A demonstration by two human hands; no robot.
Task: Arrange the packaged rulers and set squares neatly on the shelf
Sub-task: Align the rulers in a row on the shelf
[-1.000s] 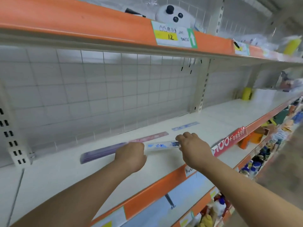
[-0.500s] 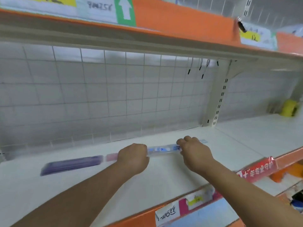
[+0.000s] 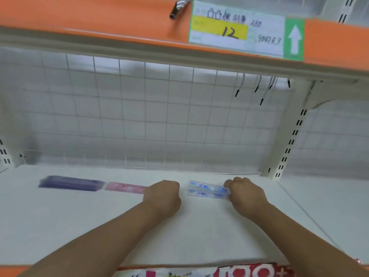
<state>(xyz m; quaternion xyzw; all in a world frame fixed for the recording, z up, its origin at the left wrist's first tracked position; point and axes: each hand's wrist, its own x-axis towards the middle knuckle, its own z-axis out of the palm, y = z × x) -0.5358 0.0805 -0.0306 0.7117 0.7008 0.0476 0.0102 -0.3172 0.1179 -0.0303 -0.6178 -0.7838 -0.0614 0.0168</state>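
- Gathered side by side since a second ago: blue ruler packs (image 3: 207, 191) on shelf (image 3: 199, 232).
- Right hand (image 3: 246, 193) pinching their right end.
- Left hand (image 3: 162, 196) curled just beside; grip unclear.

head | worn, looks forward-down | close to shelf (image 3: 199, 236) | single view
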